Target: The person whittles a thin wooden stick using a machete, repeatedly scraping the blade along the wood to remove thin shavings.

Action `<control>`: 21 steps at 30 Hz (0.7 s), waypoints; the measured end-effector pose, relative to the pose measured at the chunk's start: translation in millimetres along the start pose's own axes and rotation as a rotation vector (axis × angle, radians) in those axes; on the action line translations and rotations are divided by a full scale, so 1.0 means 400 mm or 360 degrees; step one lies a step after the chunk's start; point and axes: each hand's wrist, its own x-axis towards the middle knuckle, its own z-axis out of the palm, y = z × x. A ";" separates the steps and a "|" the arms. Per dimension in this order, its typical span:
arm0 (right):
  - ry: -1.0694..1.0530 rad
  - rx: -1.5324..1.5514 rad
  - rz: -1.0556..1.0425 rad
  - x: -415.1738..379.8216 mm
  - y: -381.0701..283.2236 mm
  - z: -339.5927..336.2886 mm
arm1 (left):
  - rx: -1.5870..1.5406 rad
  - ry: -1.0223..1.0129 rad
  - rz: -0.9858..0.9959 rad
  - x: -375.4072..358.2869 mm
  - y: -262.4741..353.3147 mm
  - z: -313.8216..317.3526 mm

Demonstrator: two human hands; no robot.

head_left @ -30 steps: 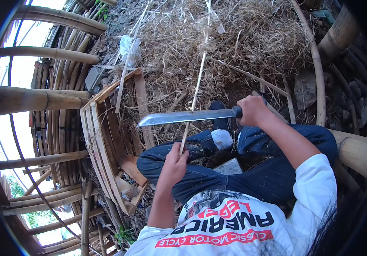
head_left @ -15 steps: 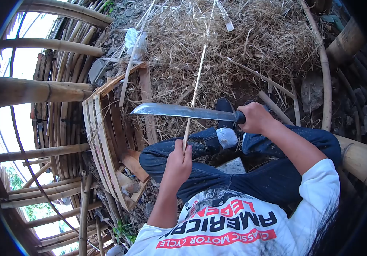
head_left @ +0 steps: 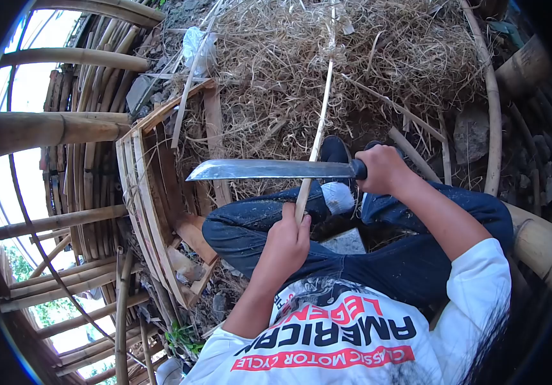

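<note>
A long pale bamboo strip (head_left: pixel 321 119) runs up from my left hand (head_left: pixel 290 242), whose fingers are closed round its near end. My right hand (head_left: pixel 384 169) grips the dark handle of a machete (head_left: pixel 269 169). The wide blade lies level, pointing left, and crosses the strip a little above my left hand. The strip's far end reaches over a heap of thin shavings (head_left: pixel 404 58).
A wooden slatted crate (head_left: pixel 144 205) stands at the left, beside my knee. Bamboo poles (head_left: pixel 58 130) form a frame farther left. A thick bamboo pole (head_left: pixel 539 240) lies at the right. A white plastic bag (head_left: pixel 199 50) sits beyond the crate.
My left hand has moved to the right with the strip, which is now turned slightly. The machete blade crosses it nearer the handle. The view has shifted a little.
</note>
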 end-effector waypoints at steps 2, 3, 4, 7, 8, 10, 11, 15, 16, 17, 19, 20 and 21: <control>0.0008 -0.0039 0.0047 0.001 0.031 0.018 | -0.0020 -0.0029 0.0026 -0.002 -0.014 0.012; 0.0021 -0.0075 0.0090 0.002 0.039 0.022 | -0.0034 -0.0054 0.0053 -0.004 -0.019 0.016; 0.0015 -0.0072 0.0085 0.002 0.042 0.025 | -0.0035 -0.0052 0.0046 -0.006 -0.019 0.016; 0.0013 -0.0063 0.0096 0.005 0.043 0.025 | -0.0062 -0.0096 -0.0003 -0.003 -0.017 0.013; 0.0051 -0.0103 0.0069 0.005 0.043 0.022 | -0.0071 -0.0091 -0.0030 -0.004 -0.019 0.012; 0.0096 -0.0146 0.0038 0.006 0.043 0.018 | -0.0079 -0.0080 -0.0051 -0.006 -0.023 0.008; 0.0040 -0.0129 0.0064 0.005 0.042 0.017 | -0.0109 -0.0091 -0.0057 -0.009 -0.025 0.005; 0.0213 -0.0052 0.0191 0.005 0.083 0.005 | -0.0207 -0.0046 -0.0121 -0.027 -0.041 -0.041; 0.0107 -0.0086 0.0312 0.009 0.092 -0.019 | -0.0191 -0.0127 -0.0083 -0.025 -0.051 -0.057; 0.0097 -0.0080 0.0297 0.009 0.088 -0.015 | -0.0191 -0.0116 -0.0099 -0.033 -0.058 -0.053; 0.0163 -0.0128 0.0243 0.015 0.080 -0.011 | -0.0182 -0.0041 -0.0104 -0.038 -0.063 -0.042; 0.0245 -0.0101 0.0178 0.012 0.082 0.009 | -0.0230 -0.0040 -0.0102 -0.037 -0.063 -0.048; 0.0248 -0.0108 0.0181 0.008 0.079 0.011 | -0.0234 -0.0041 -0.0096 -0.034 -0.065 -0.051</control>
